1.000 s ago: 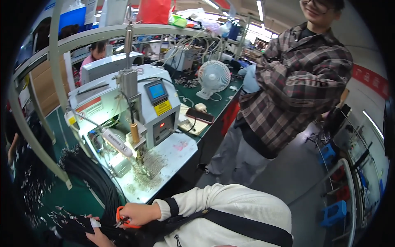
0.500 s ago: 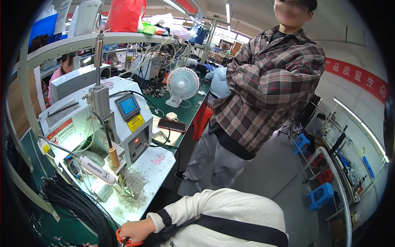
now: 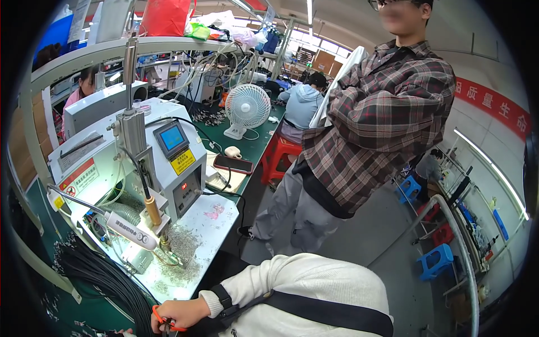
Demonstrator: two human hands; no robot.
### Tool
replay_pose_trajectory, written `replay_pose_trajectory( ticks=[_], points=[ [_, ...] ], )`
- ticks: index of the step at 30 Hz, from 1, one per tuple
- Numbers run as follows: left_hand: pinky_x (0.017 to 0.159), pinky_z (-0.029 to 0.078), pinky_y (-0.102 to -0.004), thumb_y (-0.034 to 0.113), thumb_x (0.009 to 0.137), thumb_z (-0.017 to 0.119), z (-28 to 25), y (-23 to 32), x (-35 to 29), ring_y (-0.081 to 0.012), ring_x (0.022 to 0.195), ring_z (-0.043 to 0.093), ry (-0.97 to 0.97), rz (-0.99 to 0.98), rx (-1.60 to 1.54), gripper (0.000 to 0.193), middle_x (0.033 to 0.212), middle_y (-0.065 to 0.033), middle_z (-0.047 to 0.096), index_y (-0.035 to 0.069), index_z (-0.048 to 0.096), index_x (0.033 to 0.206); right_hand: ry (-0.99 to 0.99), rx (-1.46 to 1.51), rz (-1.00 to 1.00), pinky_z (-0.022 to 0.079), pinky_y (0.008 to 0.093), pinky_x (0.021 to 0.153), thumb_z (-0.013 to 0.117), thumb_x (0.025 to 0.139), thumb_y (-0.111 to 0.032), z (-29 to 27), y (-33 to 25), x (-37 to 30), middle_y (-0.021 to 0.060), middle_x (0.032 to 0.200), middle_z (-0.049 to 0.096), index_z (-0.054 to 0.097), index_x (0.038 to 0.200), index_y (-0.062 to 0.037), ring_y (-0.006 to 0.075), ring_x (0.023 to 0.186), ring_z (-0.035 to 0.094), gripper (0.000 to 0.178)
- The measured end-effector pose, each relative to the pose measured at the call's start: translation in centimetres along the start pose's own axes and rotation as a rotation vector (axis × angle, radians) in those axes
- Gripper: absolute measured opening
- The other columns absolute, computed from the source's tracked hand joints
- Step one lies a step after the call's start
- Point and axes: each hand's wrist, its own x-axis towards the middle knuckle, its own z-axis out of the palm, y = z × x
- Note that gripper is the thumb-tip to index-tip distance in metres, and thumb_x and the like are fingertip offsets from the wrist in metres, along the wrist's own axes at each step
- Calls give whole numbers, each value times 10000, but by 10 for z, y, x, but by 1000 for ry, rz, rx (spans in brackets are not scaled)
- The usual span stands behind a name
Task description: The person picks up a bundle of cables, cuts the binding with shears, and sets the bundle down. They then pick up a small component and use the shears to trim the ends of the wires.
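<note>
Just right of the black cord bundle point(image 3: 109, 279) | right hand point(image 3: 188, 313) has orange-handled scissors point(image 3: 158, 316), handles snug in the grip | left hand point(image 3: 128, 333) mostly cropped, can't tell its grip

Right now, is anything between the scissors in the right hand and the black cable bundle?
Nothing visible: the orange-handled scissors in the right hand sit just right of the black cable bundle, with no object showing between them.

the lower edge crops the scissors point(image 3: 159, 319) — and nearly all the left hand point(image 3: 128, 333)
</note>
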Motion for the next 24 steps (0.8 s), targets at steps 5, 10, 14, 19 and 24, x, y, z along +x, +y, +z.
replay_pose_trajectory(
  ticks=[5,10,14,19,24],
  points=[
    [703,411,-378,251,817,525,2,5,-2,-325,760,545,-154,-76,85,357,823,-197,573,-85,528,936,-10,-133,-300,324,381,910,568,686,-5,9,34,12,131,1049,524,537,914,-34,281,1079,458,232],
    [603,405,-405,289,838,470,5,15,-2,-357,695,549,-108,-15,463,344,724,-167,602,-40,571,845,46,-334,-99,171,457,1015,522,756,-23,13,42,16,84,1230,411,472,1044,-73,267,1244,280,297],
    [598,382,-428,287,821,495,9,24,-6,-370,675,527,-28,-42,437,339,692,-175,586,-40,557,755,93,-234,-105,161,490,1009,576,675,6,15,47,17,91,1179,447,503,1015,-77,270,1236,289,358],
    [582,382,-429,252,804,496,12,32,-10,-355,682,549,-33,-72,465,287,713,-153,604,-27,560,788,153,-281,-107,188,491,997,576,676,11,22,46,10,96,1173,453,512,988,-73,277,1225,308,330],
    [587,379,-443,296,796,526,27,49,-18,-380,674,524,12,-145,347,344,676,-196,568,-43,546,740,243,-239,-137,199,484,988,550,672,25,19,50,4,103,1150,470,518,946,-67,286,1213,326,290]
  ],
)
